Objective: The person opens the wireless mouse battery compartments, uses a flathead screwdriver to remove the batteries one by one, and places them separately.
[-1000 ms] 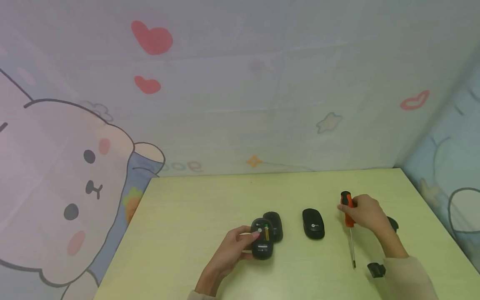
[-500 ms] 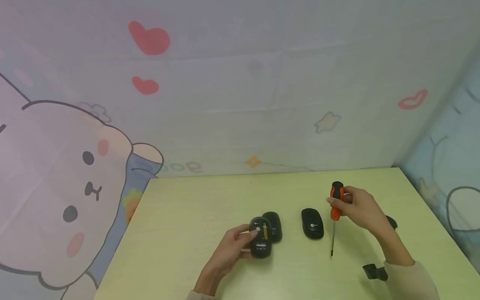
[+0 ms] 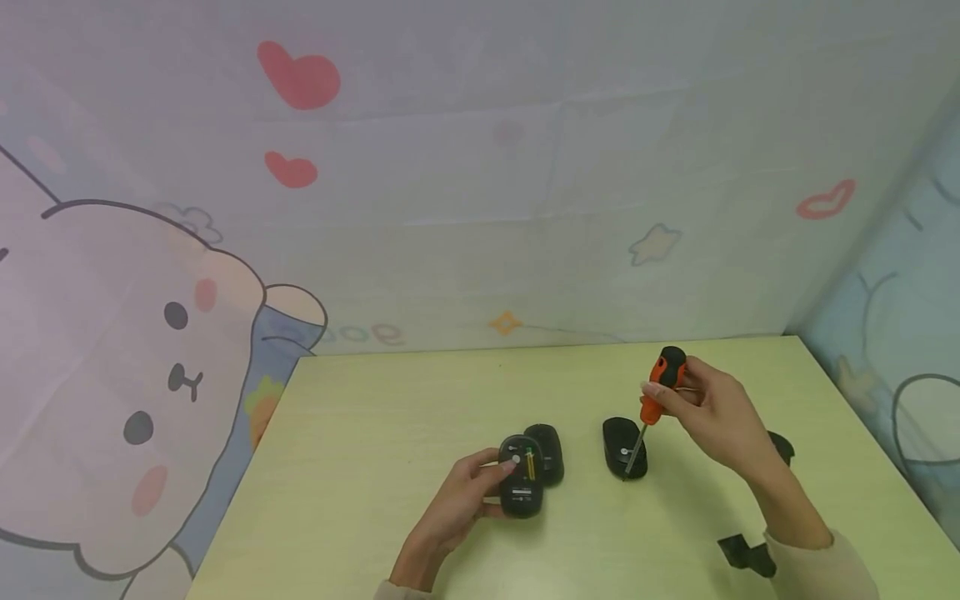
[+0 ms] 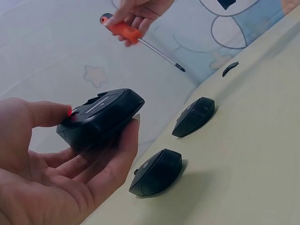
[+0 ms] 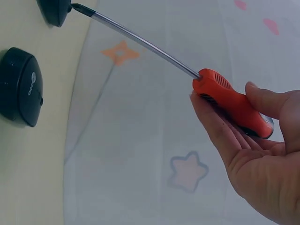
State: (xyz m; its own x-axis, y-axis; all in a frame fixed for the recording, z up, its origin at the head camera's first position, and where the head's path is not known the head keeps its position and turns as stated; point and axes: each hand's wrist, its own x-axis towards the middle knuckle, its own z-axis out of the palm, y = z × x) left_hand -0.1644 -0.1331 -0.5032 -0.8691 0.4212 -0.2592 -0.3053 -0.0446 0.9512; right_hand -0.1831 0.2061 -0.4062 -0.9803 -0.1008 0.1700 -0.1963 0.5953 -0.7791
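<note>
My left hand [image 3: 467, 498] holds a black computer mouse [image 3: 521, 493], underside up, thumb on its underside. A yellow-green battery [image 3: 531, 463] shows in its uncovered compartment. My right hand [image 3: 716, 417] grips a screwdriver [image 5: 234, 103] by its orange and black handle, raised over the table. Its metal shaft [image 5: 145, 44] slants down to the left and overlaps a second mouse [image 3: 618, 435] in the head view. Another black mouse [image 3: 553, 457] lies just behind the held one, partly hidden by it.
Everything lies on a pale yellow table [image 3: 390, 417]. A small curved black piece [image 4: 230, 69] rests at the right, partly behind my right forearm in the head view. Beside my right sleeve is an angular black piece [image 3: 738, 552]. A printed cloth [image 3: 450, 167] hangs behind the table.
My right hand has lifted the screwdriver and brought it leftward, its shaft tilting from near vertical toward the lower left. The left hand and its mouse have barely moved.
</note>
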